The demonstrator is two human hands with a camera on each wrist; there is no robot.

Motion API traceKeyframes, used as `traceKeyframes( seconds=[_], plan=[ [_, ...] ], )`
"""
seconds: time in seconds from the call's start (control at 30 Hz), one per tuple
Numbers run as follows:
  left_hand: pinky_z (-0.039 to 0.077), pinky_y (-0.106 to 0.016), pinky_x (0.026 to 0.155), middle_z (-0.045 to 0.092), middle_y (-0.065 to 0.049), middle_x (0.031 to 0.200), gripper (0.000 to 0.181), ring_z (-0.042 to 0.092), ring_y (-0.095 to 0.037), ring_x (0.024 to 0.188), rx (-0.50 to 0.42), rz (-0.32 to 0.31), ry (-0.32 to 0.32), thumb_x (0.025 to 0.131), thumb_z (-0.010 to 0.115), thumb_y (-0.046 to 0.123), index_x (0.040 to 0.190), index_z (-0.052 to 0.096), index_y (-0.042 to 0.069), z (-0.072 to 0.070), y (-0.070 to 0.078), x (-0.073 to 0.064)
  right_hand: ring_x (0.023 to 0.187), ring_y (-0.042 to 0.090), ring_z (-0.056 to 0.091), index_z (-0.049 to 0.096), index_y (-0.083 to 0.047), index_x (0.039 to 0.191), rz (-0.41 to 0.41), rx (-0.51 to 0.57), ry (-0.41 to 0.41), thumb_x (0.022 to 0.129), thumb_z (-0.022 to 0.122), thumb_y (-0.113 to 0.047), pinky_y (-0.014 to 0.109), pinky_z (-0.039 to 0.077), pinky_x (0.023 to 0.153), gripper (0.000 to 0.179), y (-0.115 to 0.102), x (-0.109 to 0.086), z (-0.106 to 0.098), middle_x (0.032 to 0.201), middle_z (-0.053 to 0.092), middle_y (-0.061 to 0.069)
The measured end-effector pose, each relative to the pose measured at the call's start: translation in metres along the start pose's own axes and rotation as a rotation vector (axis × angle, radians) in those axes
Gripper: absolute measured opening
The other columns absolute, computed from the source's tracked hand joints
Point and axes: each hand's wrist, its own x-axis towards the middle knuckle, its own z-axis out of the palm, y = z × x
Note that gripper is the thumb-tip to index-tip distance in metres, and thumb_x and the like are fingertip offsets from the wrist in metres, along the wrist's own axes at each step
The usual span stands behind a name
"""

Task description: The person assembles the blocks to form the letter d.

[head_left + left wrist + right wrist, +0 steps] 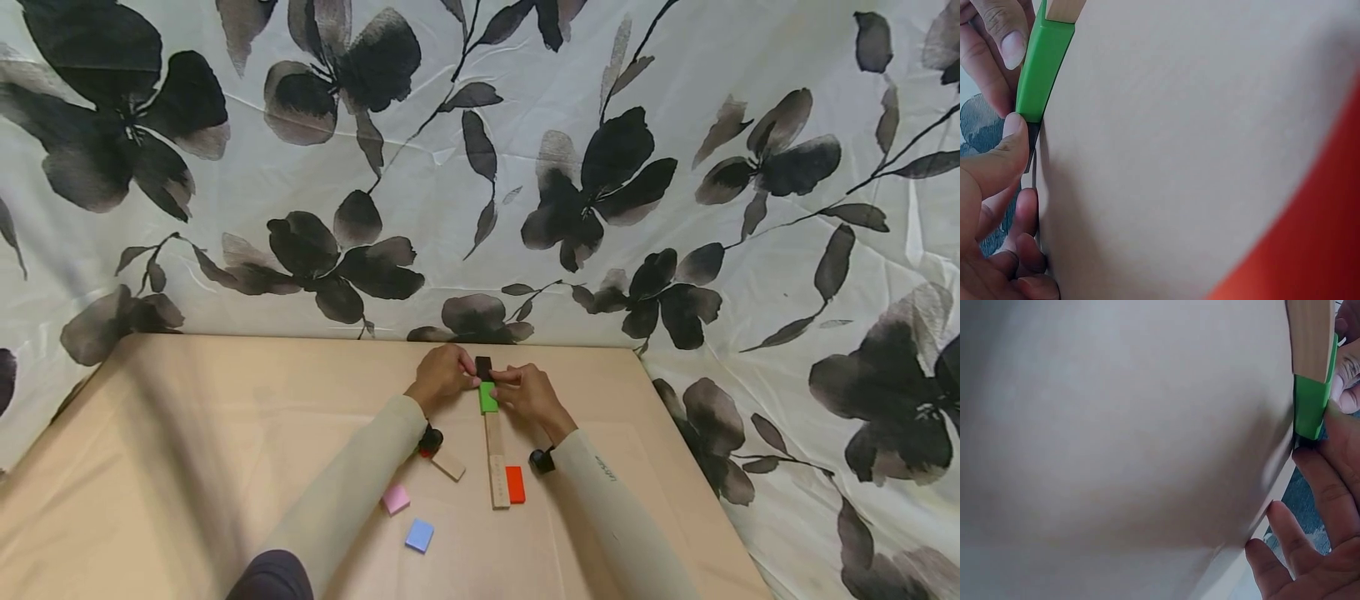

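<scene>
At the far end of a straight row lies a black block (483, 364), butted against a green block (488, 398). My left hand (442, 375) has thumb and finger at the black block, the thumb tip near its joint with the green one. From the right, my right hand (531, 396) puts its thumb on the green block (1312, 406) and a fingertip against the black block's side. Two wooden blocks, a plain one (492, 433) and a marked one (498, 483), continue the row toward me. Fingers hide part of the black block in both wrist views.
A red block (515, 485) lies right of the row's near end. Below my left forearm are a loose wooden block (448, 465), a pink block (396, 499) and a blue block (419, 536). The table's far edge (562, 346) meets a flowered cloth (480, 167).
</scene>
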Motion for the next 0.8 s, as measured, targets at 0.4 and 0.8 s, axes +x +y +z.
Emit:
traceKeyframes(
  seconds=[0.4,0.8],
  plan=[
    [0.051,-0.036,0.083,0.077,0.004,0.086,0.014,0.066,-0.019,0.090,0.016,-0.001,0.004,0.085,0.090,0.027,0.082,0.082,0.017,0.002,-0.002,0.002,0.144,0.037,0.056,0.078,-0.016,0.128,-0.017,-0.020,0.008,0.089,0.087,-0.017,0.057,0.041,0.120,0.040,0.001,0.002,0.001,0.138,0.070,0.014],
    [0.055,-0.034,0.083,0.079,0.004,0.091,0.012,0.068,-0.017,0.091,0.045,0.043,0.004,0.088,0.088,0.027,0.083,0.085,0.017,-0.003,0.003,-0.008,0.144,0.037,0.057,0.078,-0.016,0.127,-0.016,-0.024,0.013,0.089,0.086,-0.016,0.057,0.042,0.119,0.039,0.002,0.001,0.000,0.142,0.066,0.018]
  ],
)
